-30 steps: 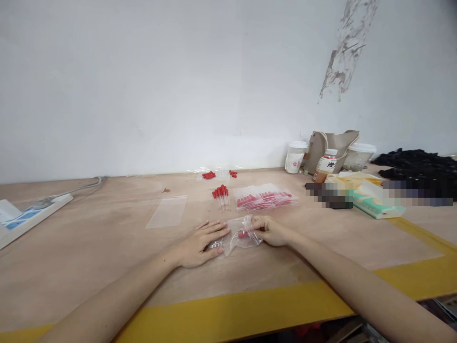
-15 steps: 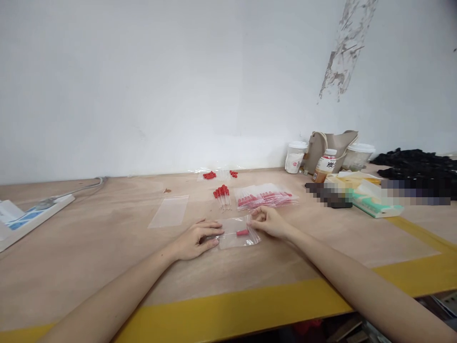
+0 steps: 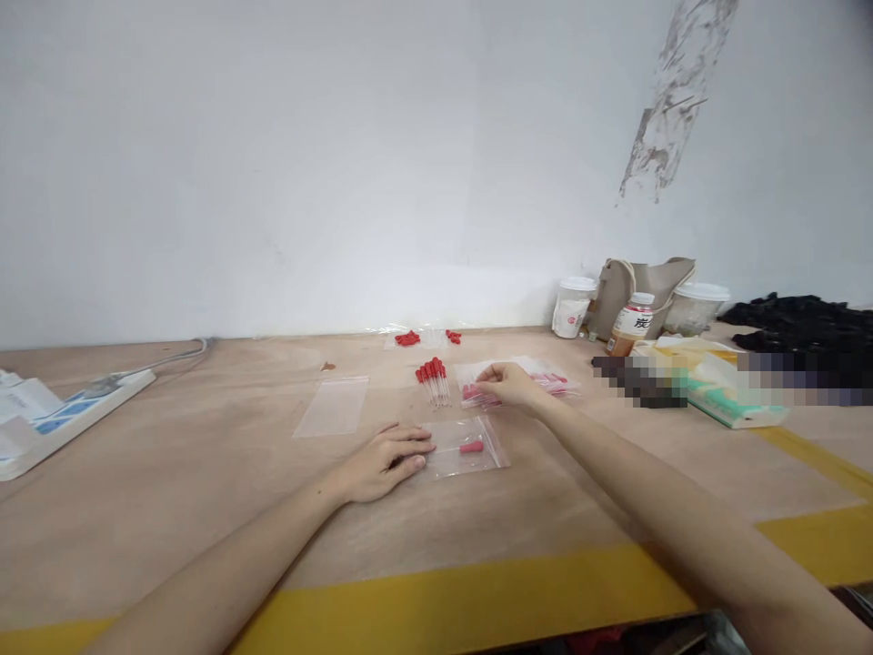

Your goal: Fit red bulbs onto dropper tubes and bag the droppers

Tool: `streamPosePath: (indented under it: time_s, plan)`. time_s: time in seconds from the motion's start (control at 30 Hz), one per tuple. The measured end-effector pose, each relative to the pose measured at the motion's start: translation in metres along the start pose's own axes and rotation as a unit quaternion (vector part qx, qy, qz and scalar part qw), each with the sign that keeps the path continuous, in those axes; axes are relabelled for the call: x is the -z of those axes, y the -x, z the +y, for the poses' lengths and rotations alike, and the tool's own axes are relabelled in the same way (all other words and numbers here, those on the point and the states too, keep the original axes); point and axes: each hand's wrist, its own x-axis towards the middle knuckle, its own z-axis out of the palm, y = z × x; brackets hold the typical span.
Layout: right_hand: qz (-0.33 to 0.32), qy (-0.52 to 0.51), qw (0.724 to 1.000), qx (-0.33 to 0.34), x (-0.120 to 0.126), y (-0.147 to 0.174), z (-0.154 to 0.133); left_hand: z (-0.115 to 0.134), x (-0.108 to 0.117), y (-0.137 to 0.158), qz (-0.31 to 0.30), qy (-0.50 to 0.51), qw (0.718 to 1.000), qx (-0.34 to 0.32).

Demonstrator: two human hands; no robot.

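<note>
My left hand lies flat with fingers stretched out, its fingertips on the left end of a clear zip bag. Inside that bag is one glass dropper with a red rubber bulb; my fingers partly cover its thin stem. My right hand is off the bag, fingers bent and a little apart, over the left part of a pile of bagged red droppers, with nothing visible in it. Just left of it several loose red-bulbed droppers lie bunched together, bulbs towards the wall.
An empty zip bag lies left of the droppers. Small red bulbs rest near the wall. A power strip is at the left. On the right stand a lidded cup, a drink bottle, a grey bag and a tissue pack.
My right hand has let go of the zip bag's right end and moved up and away, over the bagged droppers. My left hand stays on the bag. The view has shifted slightly.
</note>
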Motion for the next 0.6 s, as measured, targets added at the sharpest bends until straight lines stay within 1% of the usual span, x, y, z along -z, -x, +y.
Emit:
streamPosePath:
  time_s: [0.13,0.2,0.3,0.37,0.43,0.6]
  plan:
    - [0.030,0.030,0.999,-0.015,-0.040,-0.039,-0.020,0.001,0.001,0.000,-0.007,-0.002,1.000,0.003]
    - [0.060,0.040,0.997,-0.027,-0.059,-0.056,-0.026,0.001,0.000,0.000,-0.011,-0.007,1.000,-0.002]
    - [0.104,0.044,0.993,-0.034,-0.078,-0.077,-0.027,0.000,0.000,0.001,-0.012,-0.013,1.000,-0.012]
    - [0.115,0.043,0.992,-0.037,-0.084,-0.087,-0.025,0.000,0.000,0.001,-0.013,-0.016,1.000,-0.015]
    - [0.110,0.040,0.992,-0.039,-0.086,-0.095,-0.020,0.000,0.000,0.002,-0.014,-0.015,1.000,-0.020]
    - [0.104,0.023,0.993,-0.046,-0.080,-0.100,-0.007,-0.002,0.000,0.002,-0.009,-0.007,1.000,-0.019]
